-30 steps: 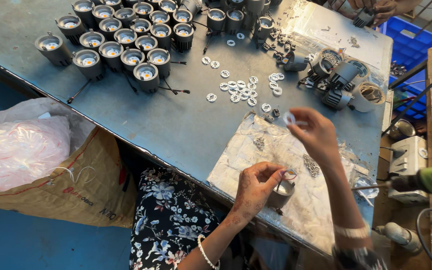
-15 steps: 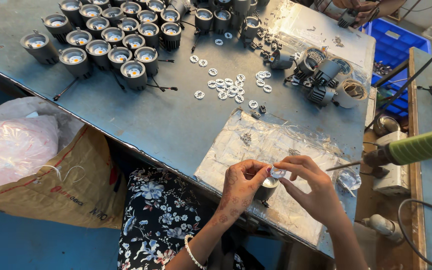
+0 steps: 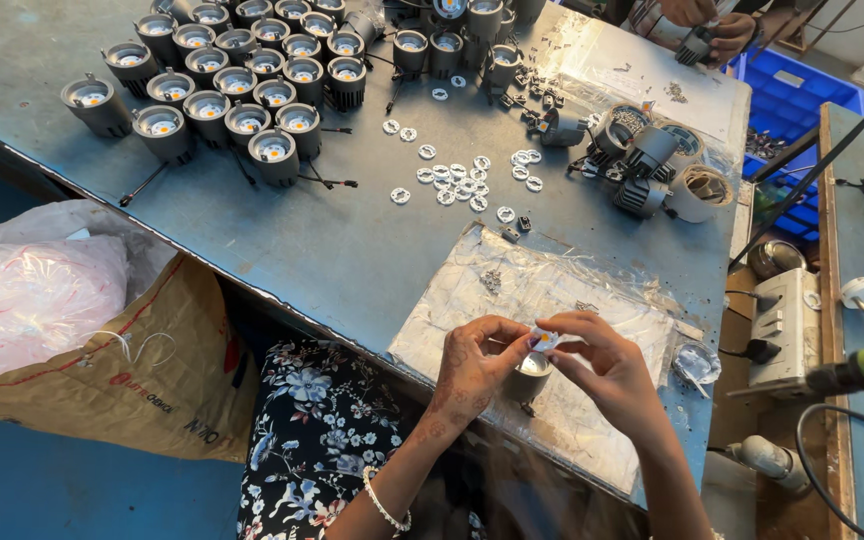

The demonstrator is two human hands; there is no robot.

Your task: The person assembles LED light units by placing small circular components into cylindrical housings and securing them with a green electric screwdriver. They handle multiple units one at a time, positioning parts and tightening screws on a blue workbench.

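My left hand (image 3: 472, 372) grips a small grey round lamp housing (image 3: 529, 378) over a clear plastic sheet (image 3: 472, 290) at the table's near edge. My right hand (image 3: 604, 368) pinches a small white ring (image 3: 544, 338) right above the housing's open top. Both hands touch at the fingertips around the ring. Further out on the grey table (image 3: 332, 240) lie several loose white rings (image 3: 457, 180).
Rows of assembled grey lamp housings (image 3: 222, 85) stand at the far left. Dark heat-sink parts and tape rolls (image 3: 652, 170) sit at the far right. Another person's hands (image 3: 702, 25) work at the top. A sack with a plastic bag (image 3: 42, 300) stands left; a socket box (image 3: 782, 315) right.
My right hand came down from above the table with the white ring and now meets my left hand at the housing. The view shifted slightly downward.
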